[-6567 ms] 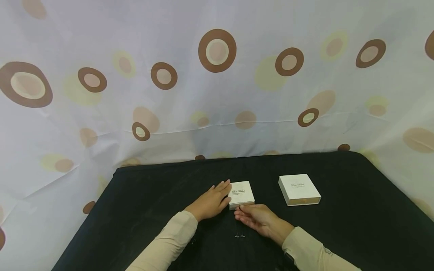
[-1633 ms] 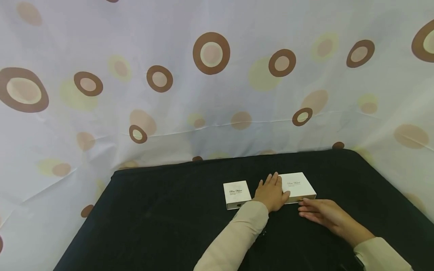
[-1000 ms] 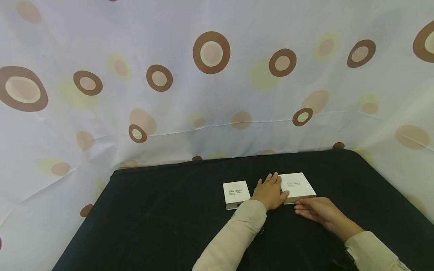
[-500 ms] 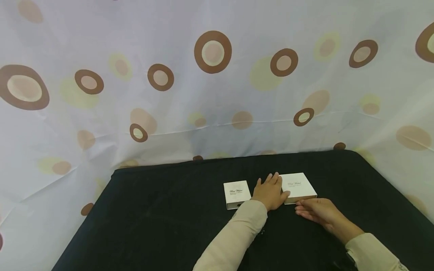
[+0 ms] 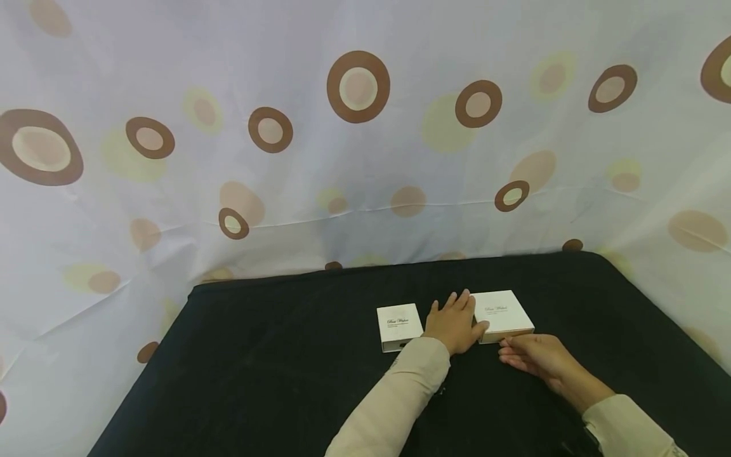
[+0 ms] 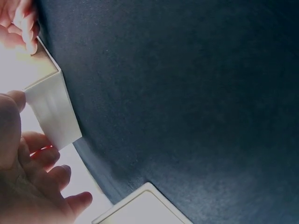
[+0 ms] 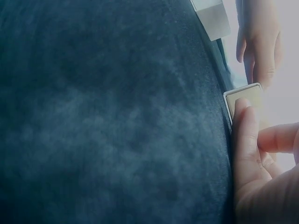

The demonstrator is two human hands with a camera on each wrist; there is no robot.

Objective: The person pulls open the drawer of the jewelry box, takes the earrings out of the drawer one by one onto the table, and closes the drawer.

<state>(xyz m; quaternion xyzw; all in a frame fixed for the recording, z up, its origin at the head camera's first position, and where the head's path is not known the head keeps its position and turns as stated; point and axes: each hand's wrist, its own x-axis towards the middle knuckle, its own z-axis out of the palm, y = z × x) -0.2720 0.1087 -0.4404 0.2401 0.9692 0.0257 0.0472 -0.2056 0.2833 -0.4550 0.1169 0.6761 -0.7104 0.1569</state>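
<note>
A white drawer box (image 5: 502,310) with a tan front face and "Best Wishes" printed on top lies right of centre. My left hand (image 5: 454,325) rests along its left side, fingers stretched out. In the left wrist view the left thumb (image 6: 17,99) lies at the front corner, with the fingertips at the side wall. My right hand (image 5: 539,357) is at the tan front face, thumb and a finger close together. The right wrist view shows one fingertip (image 7: 243,103) against that face; I cannot tell whether it pinches anything there.
A smaller white box (image 5: 400,322) with similar print lies left of the left hand, a dark spot on its front. Black cloth (image 5: 257,368) covers the table. Behind it hangs a pale curtain (image 5: 354,190) with brown rings. The left sleeve (image 5: 394,393) crosses the front.
Since the oldest frame both hands have moved right, from the smaller box to the larger. The two tiny shiny pieces on the cloth no longer show. Lately the right fingertips slid slightly left.
</note>
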